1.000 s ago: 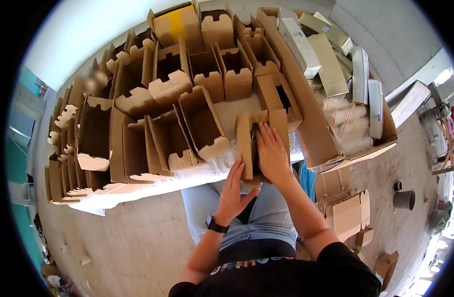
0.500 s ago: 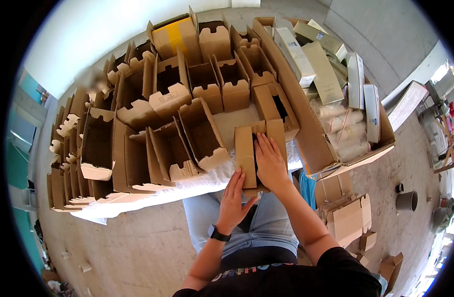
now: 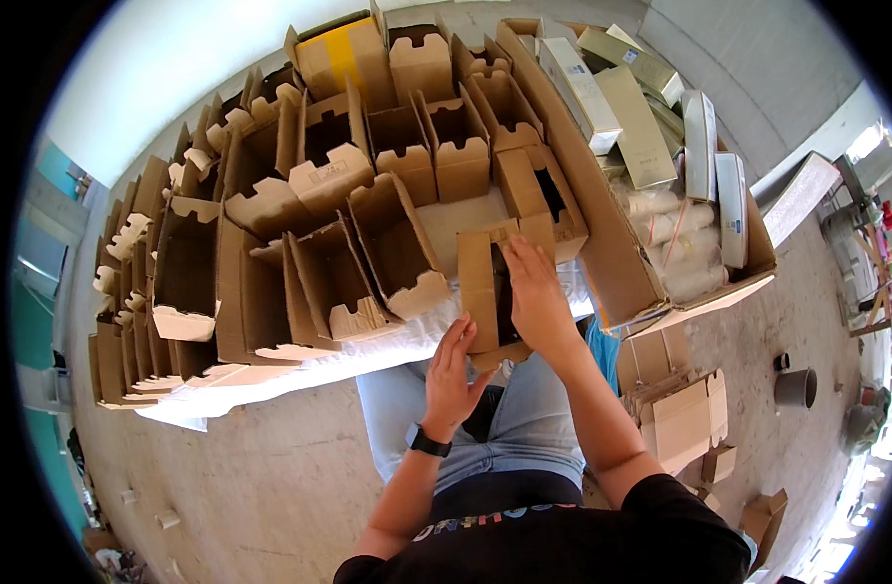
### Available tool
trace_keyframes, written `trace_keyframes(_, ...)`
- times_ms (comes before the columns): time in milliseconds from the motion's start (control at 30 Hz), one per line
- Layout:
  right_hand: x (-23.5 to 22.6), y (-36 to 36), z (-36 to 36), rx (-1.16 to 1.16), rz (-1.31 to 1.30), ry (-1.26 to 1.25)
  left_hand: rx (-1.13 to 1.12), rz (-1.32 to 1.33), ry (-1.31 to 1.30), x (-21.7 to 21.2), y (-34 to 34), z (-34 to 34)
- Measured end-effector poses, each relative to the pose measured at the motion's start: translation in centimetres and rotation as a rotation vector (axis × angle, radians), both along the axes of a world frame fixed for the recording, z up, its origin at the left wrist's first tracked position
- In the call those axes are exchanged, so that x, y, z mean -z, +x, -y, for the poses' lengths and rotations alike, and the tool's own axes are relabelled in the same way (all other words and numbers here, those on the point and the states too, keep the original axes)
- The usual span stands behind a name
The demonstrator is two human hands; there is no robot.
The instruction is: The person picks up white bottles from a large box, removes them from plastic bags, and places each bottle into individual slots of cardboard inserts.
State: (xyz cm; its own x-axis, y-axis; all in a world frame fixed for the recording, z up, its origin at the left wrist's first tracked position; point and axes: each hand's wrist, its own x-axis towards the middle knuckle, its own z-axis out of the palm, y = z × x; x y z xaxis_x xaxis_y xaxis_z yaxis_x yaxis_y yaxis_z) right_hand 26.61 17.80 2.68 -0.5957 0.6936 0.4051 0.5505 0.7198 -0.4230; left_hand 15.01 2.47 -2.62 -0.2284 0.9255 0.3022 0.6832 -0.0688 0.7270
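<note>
Right hand (image 3: 535,292) lies flat with fingers spread on the small brown cardboard box (image 3: 485,290), pressing into its open dark side; not clenched. The box sits at the near edge of the surface (image 3: 271,375), just above the person's lap. Left hand (image 3: 453,368) is open, fingers straight, touching the box's near left corner and gripping nothing.

Left and far: rows of folded open boxes (image 3: 300,263), packed tight and touching. Right: a big carton (image 3: 611,253) with long flat packages and white rolls.

Risks, my read:
- Box overhangs the near edge; a hard push from the right hand could tip it into the lap.
- Neither hand truly grips it, so a flap can spring back.
- Neighbouring boxes sit just beside it; a nudge could topple a row.
</note>
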Motion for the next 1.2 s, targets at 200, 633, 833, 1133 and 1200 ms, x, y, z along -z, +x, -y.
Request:
trace_keyframes(200,-1.3,2.3,2.1,0.148,-0.359,-0.12,-0.018,-0.011,0.045,-0.4,-0.3,-0.1)
trace_keyframes(633,2.0,4.2,5.6,0.124,-0.54,-0.47,-0.26,0.324,0.132,0.0,1.1,-1.8)
trace_keyframes(833,2.0,2.4,7.0,-0.039,-0.373,-0.291,-0.273,0.457,0.079,0.6,1.4,-1.8)
trace_keyframes(1133,1.3,0.7,7.5,0.105,-0.082,-0.13,-0.23,0.548,0.075,1.5,1.2,-1.7)
trace_keyframes(1200,1.2,0.0,7.7,0.143,-0.065,-0.148,-0.195,0.609,0.074,1.8,1.1,-1.3)
